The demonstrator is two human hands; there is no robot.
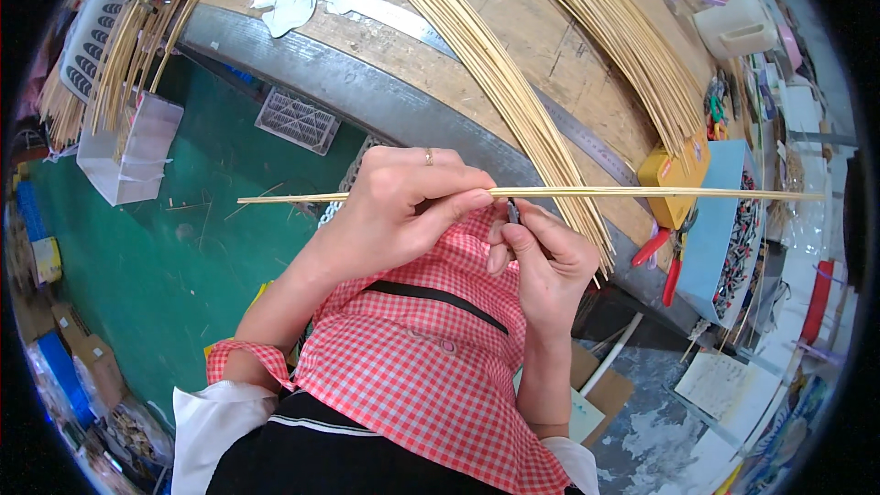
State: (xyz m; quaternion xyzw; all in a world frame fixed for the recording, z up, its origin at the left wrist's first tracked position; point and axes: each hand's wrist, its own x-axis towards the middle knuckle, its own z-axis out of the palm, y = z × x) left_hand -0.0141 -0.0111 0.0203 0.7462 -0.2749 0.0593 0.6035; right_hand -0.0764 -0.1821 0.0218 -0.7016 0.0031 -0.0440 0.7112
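My left hand (399, 202) grips a long thin bamboo stick (660, 192) that lies level across the view, its ends reaching far to both sides. A ring shows on one finger. My right hand (541, 252) sits just under the stick and pinches a small dark tool (513, 212) whose tip touches the stick beside my left thumb. Both hands hover over a red-and-white checked apron (431, 357) on my lap.
A wooden workbench (550, 46) with a metal edge carries two long bundles of bamboo sticks (513, 92), a steel ruler (587, 137), a yellow box (676, 179), red-handled pliers (672, 261) and a blue tray (724, 229). The green floor (156, 247) holds boxes and a white bag.
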